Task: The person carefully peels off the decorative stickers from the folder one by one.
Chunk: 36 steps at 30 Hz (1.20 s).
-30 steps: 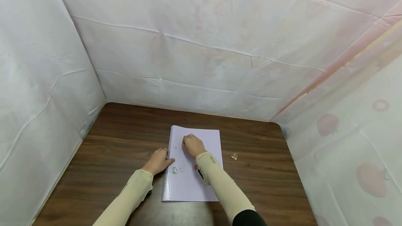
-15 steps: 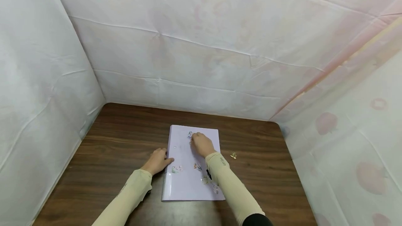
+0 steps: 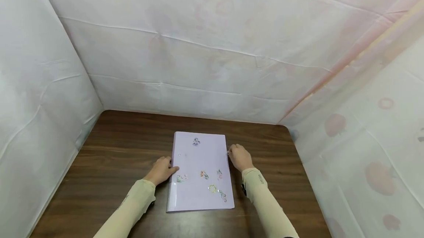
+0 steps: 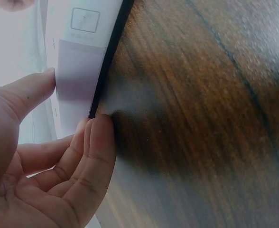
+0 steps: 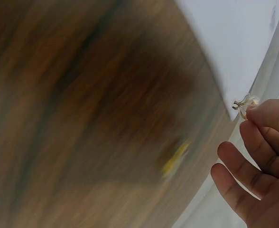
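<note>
A lilac folder [image 3: 192, 195] lies on the table, with several small flower stickers on its cover. My left hand [image 3: 160, 171] grips the folder's spine; in the left wrist view the thumb is at the cover's edge and the fingers reach the foot of the spine [image 4: 78, 71]. Just off the folder's upper right side is my right hand [image 3: 241, 157]. Between its thumb and index finger it pinches a small clear sticker [image 5: 246, 104] with a brownish stem pattern, while the other fingers are loosely bent. A blurred yellow piece [image 5: 176, 160] lies on the table nearby.
On the cover are a purple flower sticker [image 3: 196, 141] at the top, an orange one [image 3: 204, 174] and a yellow ring-shaped one [image 3: 212, 188] lower down. The dark wood tabletop [image 3: 132, 131] is closed in by pale hanging sheets [image 3: 198, 65] behind and at both sides.
My right hand has moved rightward from the upper middle of the folder to beyond its right edge, uncovering the purple flower sticker and the lower ones. The left hand keeps its place on the spine.
</note>
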### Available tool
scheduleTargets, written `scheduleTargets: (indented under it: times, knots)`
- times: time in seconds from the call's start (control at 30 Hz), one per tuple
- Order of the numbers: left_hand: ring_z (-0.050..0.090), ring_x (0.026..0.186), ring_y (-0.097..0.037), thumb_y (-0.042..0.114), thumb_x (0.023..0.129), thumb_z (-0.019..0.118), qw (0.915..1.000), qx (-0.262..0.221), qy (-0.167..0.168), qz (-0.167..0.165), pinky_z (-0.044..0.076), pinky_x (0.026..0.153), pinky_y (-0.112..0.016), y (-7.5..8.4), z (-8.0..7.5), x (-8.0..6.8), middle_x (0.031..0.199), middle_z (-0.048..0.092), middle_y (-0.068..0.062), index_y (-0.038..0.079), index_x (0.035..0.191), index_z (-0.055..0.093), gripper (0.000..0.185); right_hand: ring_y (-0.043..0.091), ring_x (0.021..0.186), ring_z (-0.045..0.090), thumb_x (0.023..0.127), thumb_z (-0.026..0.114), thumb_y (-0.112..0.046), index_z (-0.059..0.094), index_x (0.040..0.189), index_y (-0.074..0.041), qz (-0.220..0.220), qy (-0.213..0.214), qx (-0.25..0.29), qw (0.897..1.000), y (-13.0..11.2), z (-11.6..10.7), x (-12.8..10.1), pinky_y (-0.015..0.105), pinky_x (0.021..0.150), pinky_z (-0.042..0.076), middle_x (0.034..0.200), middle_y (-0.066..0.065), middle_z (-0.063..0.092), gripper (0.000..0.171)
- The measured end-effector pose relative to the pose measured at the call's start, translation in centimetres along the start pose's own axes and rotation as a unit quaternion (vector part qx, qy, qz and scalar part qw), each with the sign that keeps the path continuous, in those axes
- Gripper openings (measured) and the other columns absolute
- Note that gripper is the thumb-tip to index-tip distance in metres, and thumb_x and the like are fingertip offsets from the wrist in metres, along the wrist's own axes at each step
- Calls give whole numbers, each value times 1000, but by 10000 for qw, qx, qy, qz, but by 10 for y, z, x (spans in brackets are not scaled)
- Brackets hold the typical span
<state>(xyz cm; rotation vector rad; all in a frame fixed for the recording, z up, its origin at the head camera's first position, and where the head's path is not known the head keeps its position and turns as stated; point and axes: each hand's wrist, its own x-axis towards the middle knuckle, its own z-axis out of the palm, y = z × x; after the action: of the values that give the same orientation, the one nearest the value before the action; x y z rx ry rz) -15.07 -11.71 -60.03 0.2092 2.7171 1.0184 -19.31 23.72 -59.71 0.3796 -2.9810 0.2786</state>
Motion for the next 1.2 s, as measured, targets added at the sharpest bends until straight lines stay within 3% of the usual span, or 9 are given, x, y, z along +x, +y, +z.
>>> scheduleTargets:
  times: [0.23,0.6,0.93,1.2]
  knots:
    - [59,90,-29,25,92,74,9999,36,-95,-79,52,78,-47,0,0,1,96,60,-16,-15,121,57,52,22,80,62,93,72,-15,67,90,-9,501,-155,118,9986,22,-2,-16,38,69,54,85,3,62,8]
    - [57,85,-27,25,92,74,9999,87,-72,-75,51,76,-47,0,0,1,94,58,-14,-14,119,58,50,20,77,60,92,72,-12,67,90,-10,521,132,200,9984,27,-3,-26,37,65,52,83,1,60,6]
    - [54,81,-24,24,92,74,10000,3,-33,-56,50,72,-45,0,-1,-3,91,56,-12,-14,118,58,48,19,78,61,91,74,-13,69,91,-11,46,548,310,9980,-8,-5,-34,36,65,52,84,0,61,6]
    - [55,83,-26,26,92,74,10000,21,-7,-96,50,75,-45,1,0,-2,92,57,-12,-13,118,59,49,15,76,59,91,72,-17,68,89,-13,-439,537,292,9972,-50,3,-33,33,65,51,82,-3,60,6]
